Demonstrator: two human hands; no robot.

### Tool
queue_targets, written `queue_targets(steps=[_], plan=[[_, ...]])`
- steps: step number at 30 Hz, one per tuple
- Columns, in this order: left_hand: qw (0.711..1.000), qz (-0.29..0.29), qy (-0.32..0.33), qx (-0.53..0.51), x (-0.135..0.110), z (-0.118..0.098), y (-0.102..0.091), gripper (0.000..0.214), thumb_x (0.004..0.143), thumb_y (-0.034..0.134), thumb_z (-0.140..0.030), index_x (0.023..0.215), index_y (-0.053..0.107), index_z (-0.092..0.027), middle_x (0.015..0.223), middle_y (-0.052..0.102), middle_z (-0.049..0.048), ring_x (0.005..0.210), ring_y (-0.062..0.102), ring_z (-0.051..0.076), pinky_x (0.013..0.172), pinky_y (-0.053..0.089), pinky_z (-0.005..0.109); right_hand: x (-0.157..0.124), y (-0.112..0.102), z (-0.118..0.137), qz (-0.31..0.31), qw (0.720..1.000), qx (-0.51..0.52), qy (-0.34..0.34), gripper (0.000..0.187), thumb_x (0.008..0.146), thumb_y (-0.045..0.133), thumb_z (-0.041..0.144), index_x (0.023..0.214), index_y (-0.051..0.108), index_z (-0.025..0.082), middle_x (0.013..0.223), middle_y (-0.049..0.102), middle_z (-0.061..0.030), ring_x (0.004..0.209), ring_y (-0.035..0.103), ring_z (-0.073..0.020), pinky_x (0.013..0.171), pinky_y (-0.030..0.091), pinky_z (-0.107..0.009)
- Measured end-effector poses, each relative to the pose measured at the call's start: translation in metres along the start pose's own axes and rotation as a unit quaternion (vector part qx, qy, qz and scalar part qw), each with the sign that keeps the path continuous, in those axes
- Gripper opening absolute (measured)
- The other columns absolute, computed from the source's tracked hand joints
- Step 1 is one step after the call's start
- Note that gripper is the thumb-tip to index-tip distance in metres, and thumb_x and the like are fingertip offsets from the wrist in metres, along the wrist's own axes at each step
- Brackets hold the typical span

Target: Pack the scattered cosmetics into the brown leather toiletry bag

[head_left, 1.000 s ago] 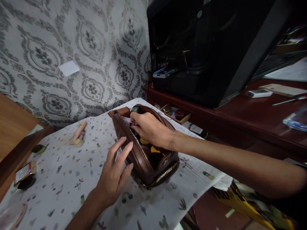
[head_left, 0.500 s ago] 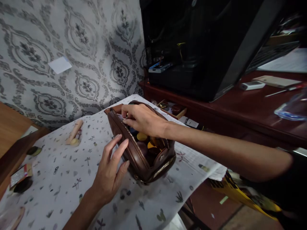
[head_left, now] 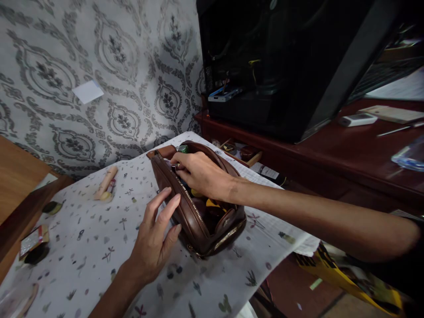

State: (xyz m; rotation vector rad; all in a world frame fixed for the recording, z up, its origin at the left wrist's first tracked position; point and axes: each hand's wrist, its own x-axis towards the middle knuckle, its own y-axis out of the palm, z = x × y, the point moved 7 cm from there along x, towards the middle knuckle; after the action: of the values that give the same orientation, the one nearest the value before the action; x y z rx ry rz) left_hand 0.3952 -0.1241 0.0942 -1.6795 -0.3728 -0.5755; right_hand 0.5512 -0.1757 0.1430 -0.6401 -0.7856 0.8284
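A brown leather zip bag (head_left: 190, 216) lies on the patterned white cloth with its main zip open. Inside show a yellow item (head_left: 213, 204) and darker items that I cannot make out. My right hand (head_left: 207, 176) reaches into the far end of the bag from the right, fingers curled in a pinch. A small shiny thing shows at the fingertips, too hidden to name. Beside the bag's near left side is my left hand (head_left: 154, 240), its fingers apart and the tips resting against the leather. A green-topped item (head_left: 182, 149) pokes up at the bag's far end.
On the cloth (head_left: 99, 234) at left lie a beige tube-like item (head_left: 107, 182), a dark round jar (head_left: 52, 207) and a small box (head_left: 33, 243). Behind stands a black glossy case (head_left: 265, 70) on a dark red desk (head_left: 351, 145). A partly open drawer (head_left: 243, 154) holds small items.
My right hand has shifted slightly, its fingers lower in the bag, and a green-topped item now shows behind it. The view has moved a little; my left hand stays against the bag.
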Motion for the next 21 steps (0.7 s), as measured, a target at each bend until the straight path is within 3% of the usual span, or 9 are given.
queue_targets(steps=[5,10,21], plan=[[1.0,0.008,-0.002,-0.004,-0.0004,0.0,0.0003,0.056,0.105,0.041,-0.029,0.158,0.023,-0.032,0.152,0.038,0.0133,0.144,0.04,0.026,0.113,0.045,0.042,0.0003,-0.0013,-0.0005,0.004,1.0,0.004,0.011,0.036,0.088,0.053,0.007,0.123,0.058,0.017,0.087,0.07,-0.0049,0.08,0.064,-0.0184,0.07,0.04,-0.025],[1.0,0.01,-0.002,-0.008,-0.0007,-0.0004,-0.0007,0.056,0.105,0.041,-0.028,0.158,0.024,-0.031,0.152,0.038,0.013,0.144,0.04,0.024,0.114,0.043,0.04,0.002,0.0004,-0.0041,0.0,1.0,-0.006,0.003,0.05,0.087,0.054,0.007,0.136,0.052,0.016,0.097,0.072,-0.0077,0.095,0.067,-0.0224,0.082,0.045,-0.029],[1.0,0.013,0.0,-0.01,-0.0011,0.0018,-0.0021,0.056,0.105,0.041,-0.031,0.158,0.023,-0.033,0.152,0.038,0.0132,0.143,0.041,0.026,0.114,0.044,0.041,0.0039,-0.0026,0.0025,0.028,0.998,-0.046,0.018,0.051,0.088,0.057,0.009,0.138,0.049,0.014,0.1,0.073,-0.0101,0.099,0.069,-0.0243,0.082,0.046,-0.029]])
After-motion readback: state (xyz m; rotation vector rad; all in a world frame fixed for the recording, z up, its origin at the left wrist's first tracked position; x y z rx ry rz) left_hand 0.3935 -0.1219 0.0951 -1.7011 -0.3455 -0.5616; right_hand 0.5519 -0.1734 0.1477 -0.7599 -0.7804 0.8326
